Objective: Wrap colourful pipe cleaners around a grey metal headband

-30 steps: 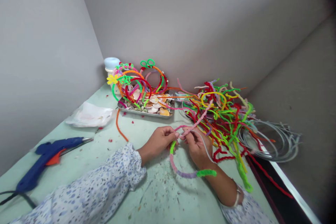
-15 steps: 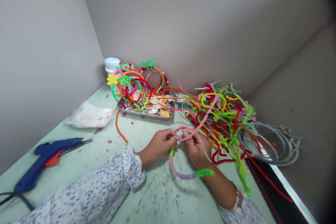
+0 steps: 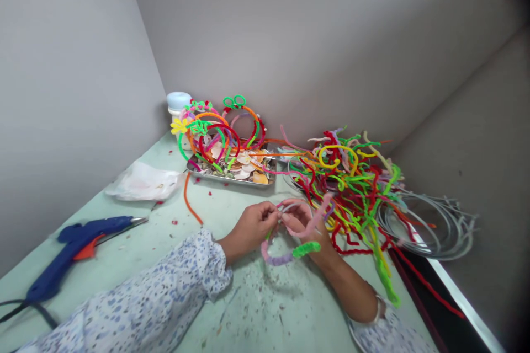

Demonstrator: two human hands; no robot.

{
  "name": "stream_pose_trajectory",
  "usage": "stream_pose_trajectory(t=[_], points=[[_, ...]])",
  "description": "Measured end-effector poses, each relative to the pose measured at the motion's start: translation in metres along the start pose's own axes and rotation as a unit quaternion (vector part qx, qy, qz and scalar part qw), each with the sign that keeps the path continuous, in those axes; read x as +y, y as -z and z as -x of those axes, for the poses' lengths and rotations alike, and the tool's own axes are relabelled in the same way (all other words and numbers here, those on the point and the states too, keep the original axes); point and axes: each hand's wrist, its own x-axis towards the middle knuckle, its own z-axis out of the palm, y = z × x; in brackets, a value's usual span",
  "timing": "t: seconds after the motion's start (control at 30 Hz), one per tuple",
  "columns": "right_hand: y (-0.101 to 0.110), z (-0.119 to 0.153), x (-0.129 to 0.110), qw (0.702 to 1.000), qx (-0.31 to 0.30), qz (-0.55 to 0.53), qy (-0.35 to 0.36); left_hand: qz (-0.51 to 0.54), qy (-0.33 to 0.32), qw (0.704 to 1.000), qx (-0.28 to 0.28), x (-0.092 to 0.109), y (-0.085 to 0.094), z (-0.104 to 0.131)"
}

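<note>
Above the middle of the table, my left hand [image 3: 255,227] pinches a headband [image 3: 279,260] partly wrapped in green, pink and purple pipe cleaner. Its wrapped end curves down and to the right, finishing in bright green. Close beside it, my right hand [image 3: 304,226] is closed on a light pink pipe cleaner [image 3: 315,219] near the headband's bare grey part [image 3: 295,205]. The fingertips of both hands nearly meet, and they hide the spot where the pink strand joins the band.
Wrapped headbands [image 3: 215,127] stand on a metal tray [image 3: 248,181] of shells. Right lie tangled pipe cleaners [image 3: 356,187] and bare headbands [image 3: 434,231]. Left are a blue glue gun [image 3: 78,251] and a plastic bag [image 3: 144,181]. A blue-lidded bottle [image 3: 179,102] stands behind.
The pink pipe cleaner's loose end has swung down and curled in beside my right hand. The headband's green end has shifted left and up. My left hand has barely moved.
</note>
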Motion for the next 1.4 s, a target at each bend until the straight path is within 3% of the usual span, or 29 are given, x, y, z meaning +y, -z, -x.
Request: stream_pose_trajectory(t=[0.47, 0.7, 1.1, 1.4], points=[[-0.004, -0.003, -0.009, 0.997, -0.046, -0.033, -0.053, 0.122, 0.018, 0.992, 0.005, 0.001, 0.003, -0.001], [-0.004, -0.003, -0.012, 0.996, -0.055, 0.010, -0.063, 0.136, 0.030, 0.990, 0.004, 0.002, 0.006, -0.003], [-0.008, -0.001, -0.014, 0.997, 0.014, 0.048, -0.063, 0.116, 0.035, 0.992, -0.029, 0.005, 0.012, -0.002], [-0.006, 0.001, -0.006, 0.996, 0.003, 0.083, -0.021, 0.110, 0.060, 0.992, -0.027, -0.001, 0.012, -0.003]])
